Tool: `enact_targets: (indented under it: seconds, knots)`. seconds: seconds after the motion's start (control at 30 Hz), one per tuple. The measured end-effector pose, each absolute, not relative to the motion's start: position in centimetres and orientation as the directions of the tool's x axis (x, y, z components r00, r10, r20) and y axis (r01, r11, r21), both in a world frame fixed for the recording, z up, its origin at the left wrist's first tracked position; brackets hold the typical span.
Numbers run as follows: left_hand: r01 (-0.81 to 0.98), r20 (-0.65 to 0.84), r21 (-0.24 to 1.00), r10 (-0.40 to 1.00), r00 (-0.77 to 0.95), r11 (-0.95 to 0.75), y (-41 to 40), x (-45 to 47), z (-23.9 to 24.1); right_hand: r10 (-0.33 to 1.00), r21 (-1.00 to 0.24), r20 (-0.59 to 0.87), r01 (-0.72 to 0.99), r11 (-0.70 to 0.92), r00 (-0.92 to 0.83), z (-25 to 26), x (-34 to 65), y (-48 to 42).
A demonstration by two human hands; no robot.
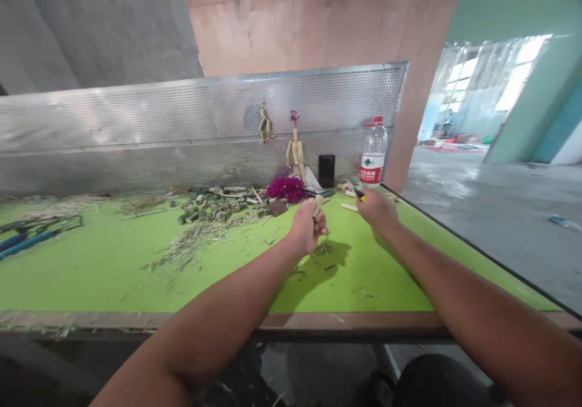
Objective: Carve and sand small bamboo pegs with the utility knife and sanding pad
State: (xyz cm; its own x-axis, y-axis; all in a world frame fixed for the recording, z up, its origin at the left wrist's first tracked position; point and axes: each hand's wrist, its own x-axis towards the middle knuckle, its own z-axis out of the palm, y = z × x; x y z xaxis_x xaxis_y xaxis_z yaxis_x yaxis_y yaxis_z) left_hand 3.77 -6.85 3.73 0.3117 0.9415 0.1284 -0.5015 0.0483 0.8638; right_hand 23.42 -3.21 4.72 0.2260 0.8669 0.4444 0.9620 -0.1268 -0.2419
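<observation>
My left hand [309,224] is closed around a short, pale bamboo piece [317,204], whose end sticks up past the thumb. Off to the right, my right hand [378,207] grips a utility knife [359,195] with a yellow and black handle; its blade points up and left, away from the bamboo piece. Just below the knife a pale stick [350,207] lies on the green mat. Thin shavings [324,249] are scattered under my left hand.
Cut bamboo pieces [200,210] and shavings heap left of centre, beside purple string [286,189]. Jointed bamboo figures [295,149] are by the perforated metal panel [182,128]. A black phone [326,171] and a water bottle [373,155] stand behind my hands. Blue-handled tools [27,243] lie far left.
</observation>
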Motion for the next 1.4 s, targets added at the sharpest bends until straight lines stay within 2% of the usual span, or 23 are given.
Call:
enact_targets:
  seconds: [0.1, 0.2, 0.43, 0.67, 0.73, 0.8, 0.9, 1.07, 1.2, 1.4]
  knots:
    - [-0.532, 0.121, 0.845, 0.953, 0.278, 0.048, -5.9, 3.6, 3.6, 0.853, -0.176, 0.520, 0.982, 0.061, 0.041, 4.0, 19.8, -4.2]
    - [-0.528, 0.131, 0.849, 0.956, 0.261, 0.028, -5.7, 3.6, 3.6, 0.849, -0.100, 0.519, 0.979, 0.178, -0.101, 3.7, 17.4, -5.3]
    - [-0.519, 0.130, 0.854, 0.952, 0.279, 0.035, -5.9, 4.1, 3.3, 0.878, -0.042, 0.458, 0.984, 0.174, -0.136, 4.0, 16.8, -6.5]
    - [-0.455, 0.127, 0.891, 0.963, 0.239, -0.005, -6.6, 4.3, 3.4, 0.900, -0.144, 0.435, 0.987, 0.066, 0.003, 4.0, 18.2, -4.5]
    - [-0.413, 0.144, 0.911, 0.945, 0.292, -0.011, -7.4, 4.3, 3.5, 0.907, -0.184, 0.413, 0.983, -0.003, 0.080, 4.3, 20.3, -3.5]
    - [-0.404, 0.253, 0.913, 0.857, 0.449, -0.058, -8.1, 4.3, 3.6, 0.904, -0.231, 0.376, 0.965, -0.122, 0.204, 4.6, 22.9, -2.6]
    - [-0.508, 0.295, 0.861, 0.844, 0.447, -0.031, -8.2, 4.3, 3.7, 0.873, -0.271, 0.407, 0.948, -0.165, 0.268, 4.6, 25.3, -1.9]
    - [-0.590, 0.250, 0.797, 0.820, 0.516, 0.128, -6.8, 3.4, 3.6, 0.835, -0.308, 0.527, 0.951, 0.012, 0.160, 3.5, 23.0, -1.6]
    - [-0.580, 0.316, 0.806, 0.743, 0.590, 0.117, -6.4, 2.4, 3.4, 0.762, -0.353, 0.645, 0.909, 0.223, 0.064, 2.8, 21.1, -1.8]
    - [-0.558, 0.359, 0.823, 0.665, 0.655, 0.105, -6.5, 1.9, 3.4, 0.716, -0.341, 0.696, 0.854, 0.392, -0.050, 2.7, 20.9, -2.6]
